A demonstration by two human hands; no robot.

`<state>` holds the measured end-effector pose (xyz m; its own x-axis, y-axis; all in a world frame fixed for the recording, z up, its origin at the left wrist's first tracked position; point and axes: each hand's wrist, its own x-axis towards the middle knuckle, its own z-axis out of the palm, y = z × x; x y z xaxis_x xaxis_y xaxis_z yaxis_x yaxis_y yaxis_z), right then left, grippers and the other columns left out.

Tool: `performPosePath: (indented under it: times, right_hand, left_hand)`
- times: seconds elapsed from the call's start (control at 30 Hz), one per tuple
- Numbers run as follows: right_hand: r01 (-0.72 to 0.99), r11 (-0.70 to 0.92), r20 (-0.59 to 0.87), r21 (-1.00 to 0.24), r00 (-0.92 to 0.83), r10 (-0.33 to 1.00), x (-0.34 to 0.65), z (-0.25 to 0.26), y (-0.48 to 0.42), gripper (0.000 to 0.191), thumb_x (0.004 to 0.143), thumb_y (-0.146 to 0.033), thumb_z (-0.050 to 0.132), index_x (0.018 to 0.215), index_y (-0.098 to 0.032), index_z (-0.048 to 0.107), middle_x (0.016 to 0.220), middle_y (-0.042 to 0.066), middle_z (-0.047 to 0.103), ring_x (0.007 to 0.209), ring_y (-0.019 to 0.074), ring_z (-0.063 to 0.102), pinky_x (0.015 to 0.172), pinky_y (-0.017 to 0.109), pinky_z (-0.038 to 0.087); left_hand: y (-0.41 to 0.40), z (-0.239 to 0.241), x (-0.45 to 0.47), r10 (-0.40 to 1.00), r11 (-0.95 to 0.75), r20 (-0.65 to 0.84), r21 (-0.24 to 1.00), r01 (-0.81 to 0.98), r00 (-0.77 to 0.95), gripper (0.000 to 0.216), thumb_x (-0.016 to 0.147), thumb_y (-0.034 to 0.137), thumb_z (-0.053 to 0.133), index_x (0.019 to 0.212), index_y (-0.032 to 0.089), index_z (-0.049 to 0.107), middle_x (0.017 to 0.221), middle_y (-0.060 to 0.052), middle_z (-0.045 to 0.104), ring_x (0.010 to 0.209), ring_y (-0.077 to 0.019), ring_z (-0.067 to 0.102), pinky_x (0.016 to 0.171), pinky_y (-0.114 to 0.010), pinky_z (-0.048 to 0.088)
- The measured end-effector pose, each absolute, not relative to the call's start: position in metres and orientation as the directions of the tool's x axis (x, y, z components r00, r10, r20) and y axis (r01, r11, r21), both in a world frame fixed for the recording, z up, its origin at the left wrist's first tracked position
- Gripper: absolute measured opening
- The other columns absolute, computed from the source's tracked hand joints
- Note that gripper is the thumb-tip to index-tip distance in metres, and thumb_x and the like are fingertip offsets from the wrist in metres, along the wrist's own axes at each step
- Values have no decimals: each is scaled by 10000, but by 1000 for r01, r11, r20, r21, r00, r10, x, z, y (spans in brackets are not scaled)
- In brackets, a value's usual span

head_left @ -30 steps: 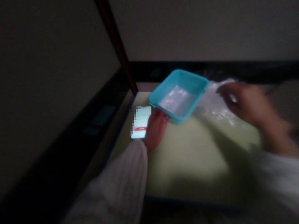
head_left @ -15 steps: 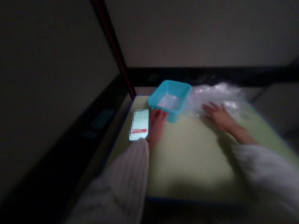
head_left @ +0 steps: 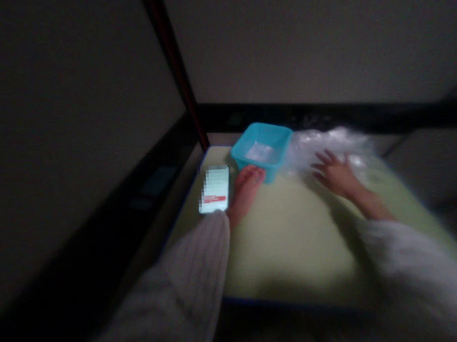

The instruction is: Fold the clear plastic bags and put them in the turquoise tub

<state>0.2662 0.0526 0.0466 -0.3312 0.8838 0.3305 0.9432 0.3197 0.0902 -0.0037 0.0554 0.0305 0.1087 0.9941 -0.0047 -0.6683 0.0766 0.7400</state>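
A turquoise plastic tub (head_left: 278,135) stands at the far side of a pale green table (head_left: 293,239), with something pale and shiny inside it. My left hand (head_left: 247,190) lies on the table with its fingertips against the tub's near wall, fingers stretched out. My right hand (head_left: 334,173) rests with spread fingers on a crumpled clear plastic sheet (head_left: 327,145) just right of the tub. Both arms wear pale knitted sleeves.
A lit phone (head_left: 214,189) lies on the table's left side, beside my left hand. A dark red post (head_left: 175,66) rises behind the table's far left corner. Dim walls close in at left and back. The room is dark.
The tub has come down from a tilt to stand flat, a little farther back. My right hand has dropped from the air onto the plastic sheet and spread out.
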Motion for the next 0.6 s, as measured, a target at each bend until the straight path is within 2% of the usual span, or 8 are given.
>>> performPosePath:
  times: [0.07, 0.17, 0.27, 0.4, 0.5, 0.6]
  right_hand:
    - [949, 310, 333, 60, -312, 890, 260, 47, 53, 402, 895, -235, 387, 1266, -200, 537, 1375, 135, 502, 1333, 388, 319, 952, 789, 133]
    - [954, 298, 446, -2, -266, 855, 254, 64, 49, 474, 914, -268, 380, 1382, -196, 410, 1417, 143, 453, 1344, 384, 305, 968, 779, 99]
    - [937, 346, 565, -48, -260, 783, 248, 95, 34, 525, 910, -315, 418, 1419, -205, 358, 1445, 140, 417, 1342, 367, 320, 1017, 713, 139]
    - [874, 474, 706, -104, -271, 654, 239, 133, 2, 506, 898, -295, 477, 1395, -229, 406, 1410, 118, 470, 1307, 283, 408, 1088, 548, 228]
    - [820, 553, 783, -151, -242, 573, 235, 152, -18, 490, 869, -279, 538, 1353, -235, 471, 1370, 98, 519, 1264, 247, 467, 1056, 440, 349]
    - [831, 519, 789, -199, -178, 588, 237, 155, -23, 451, 859, -275, 560, 1302, -197, 532, 1306, 114, 571, 1206, 260, 522, 1005, 412, 415]
  left_hand:
    - [50, 28, -2, 991, 86, 3, 739, -668, 131, 159, 728, 106, 657, 858, 151, 579, 853, -19, 647, 893, -130, 639, 991, -344, 404]
    - [45, 25, 1, 986, 102, 14, 743, -661, 167, 233, 715, 70, 646, 919, 160, 578, 922, -32, 656, 958, -149, 634, 1008, -349, 386]
    - [43, 25, 3, 983, 109, 16, 751, -651, 183, 268, 711, 59, 640, 951, 158, 574, 972, -43, 654, 998, -154, 625, 1022, -341, 371]
    - [41, 27, 5, 982, 99, 22, 781, -617, 185, 272, 714, 87, 644, 965, 165, 575, 996, -37, 653, 1007, -143, 618, 1023, -320, 365]
    - [40, 22, 5, 978, 121, 8, 798, -591, 210, 275, 707, 114, 660, 965, 161, 576, 980, -41, 658, 978, -146, 623, 985, -315, 391]
    - [38, 16, 5, 969, 156, -18, 819, -552, 247, 283, 691, 121, 669, 955, 169, 579, 938, -25, 659, 911, -129, 626, 904, -281, 433]
